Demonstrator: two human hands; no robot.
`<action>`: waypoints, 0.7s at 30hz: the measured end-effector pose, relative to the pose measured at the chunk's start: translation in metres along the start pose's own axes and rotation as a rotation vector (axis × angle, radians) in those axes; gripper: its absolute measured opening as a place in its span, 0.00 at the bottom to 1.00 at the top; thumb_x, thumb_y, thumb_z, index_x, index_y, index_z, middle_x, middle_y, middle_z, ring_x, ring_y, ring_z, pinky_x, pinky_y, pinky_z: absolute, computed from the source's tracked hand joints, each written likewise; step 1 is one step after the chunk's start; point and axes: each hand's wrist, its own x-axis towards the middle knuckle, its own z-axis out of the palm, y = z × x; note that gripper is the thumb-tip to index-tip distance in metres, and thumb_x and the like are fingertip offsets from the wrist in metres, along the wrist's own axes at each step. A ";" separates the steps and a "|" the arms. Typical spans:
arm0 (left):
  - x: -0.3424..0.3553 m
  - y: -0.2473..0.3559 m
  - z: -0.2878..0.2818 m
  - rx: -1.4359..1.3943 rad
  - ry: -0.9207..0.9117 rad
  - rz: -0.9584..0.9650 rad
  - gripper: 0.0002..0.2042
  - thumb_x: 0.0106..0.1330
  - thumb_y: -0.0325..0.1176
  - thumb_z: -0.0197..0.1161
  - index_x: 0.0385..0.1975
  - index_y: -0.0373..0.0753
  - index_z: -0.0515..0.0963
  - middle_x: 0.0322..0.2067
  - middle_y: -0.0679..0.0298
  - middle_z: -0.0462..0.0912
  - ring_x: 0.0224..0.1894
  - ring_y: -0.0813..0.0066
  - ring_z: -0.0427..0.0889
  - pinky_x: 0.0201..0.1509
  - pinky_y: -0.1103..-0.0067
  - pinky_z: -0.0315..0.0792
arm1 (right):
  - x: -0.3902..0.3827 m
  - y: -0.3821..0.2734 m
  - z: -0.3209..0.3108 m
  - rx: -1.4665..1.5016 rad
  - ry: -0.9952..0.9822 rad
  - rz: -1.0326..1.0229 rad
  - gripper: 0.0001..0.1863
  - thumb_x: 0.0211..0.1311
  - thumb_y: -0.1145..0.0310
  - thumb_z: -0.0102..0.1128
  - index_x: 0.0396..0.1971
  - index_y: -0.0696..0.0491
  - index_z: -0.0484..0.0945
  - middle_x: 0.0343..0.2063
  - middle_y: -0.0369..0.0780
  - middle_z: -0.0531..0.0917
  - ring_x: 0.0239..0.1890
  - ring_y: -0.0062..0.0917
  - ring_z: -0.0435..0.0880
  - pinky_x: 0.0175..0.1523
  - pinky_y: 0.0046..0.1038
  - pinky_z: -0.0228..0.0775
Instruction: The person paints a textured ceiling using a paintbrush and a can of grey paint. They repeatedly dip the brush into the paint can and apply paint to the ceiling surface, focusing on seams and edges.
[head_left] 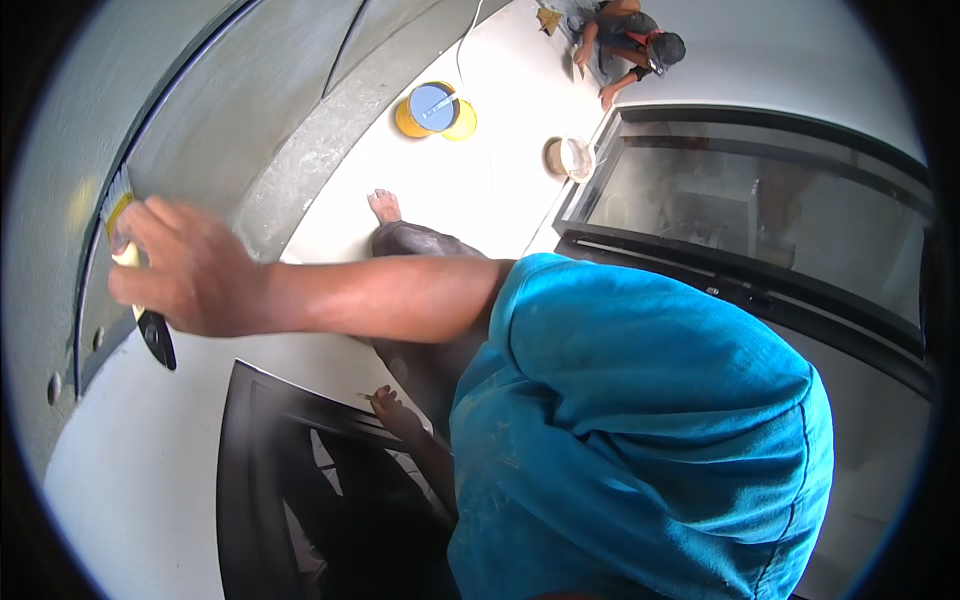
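Note:
My right hand [180,267] grips a paintbrush [152,332] with a pale handle and yellow band, its bristles at a dark groove [93,228] along the grey wall [175,115]. My right arm stretches across the view from my teal sleeve. Lower down, my left hand [388,405] is closed around a thin object I cannot make out, beside a black framed glossy panel [249,430]. My bare foot [385,205] shows on the pale floor [330,255].
Ahead are a yellow bucket [408,118] with a blue-grey top and a tool across it, and a cream bucket [560,157]. Another person [630,50] crouches at the top right. Dark-framed glass panels [750,200] stand on the right; a white cable [462,45] runs over the floor.

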 end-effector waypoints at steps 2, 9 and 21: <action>0.013 -0.057 0.016 -0.011 0.083 -0.044 0.21 0.74 0.48 0.49 0.47 0.35 0.76 0.43 0.57 0.80 0.45 0.62 0.79 0.52 0.66 0.71 | -0.105 0.029 -0.027 -0.040 -0.114 0.038 0.06 0.51 0.71 0.59 0.23 0.48 0.70 0.33 0.41 0.74 0.33 0.30 0.74 0.30 0.29 0.62; -0.021 -0.068 0.206 -0.085 -0.006 -0.036 0.19 0.74 0.46 0.50 0.47 0.35 0.77 0.43 0.57 0.81 0.46 0.61 0.80 0.52 0.67 0.71 | -0.161 0.102 -0.094 0.203 -0.292 -0.069 0.06 0.43 0.64 0.60 0.17 0.45 0.71 0.28 0.37 0.71 0.34 0.31 0.75 0.32 0.33 0.67; -0.092 0.000 0.347 0.023 -0.021 0.066 0.16 0.74 0.42 0.52 0.41 0.35 0.79 0.33 0.53 0.81 0.38 0.61 0.81 0.45 0.68 0.72 | -0.080 0.215 -0.262 0.107 -0.463 -0.055 0.08 0.55 0.72 0.64 0.36 0.48 0.81 0.44 0.44 0.81 0.49 0.38 0.82 0.48 0.33 0.77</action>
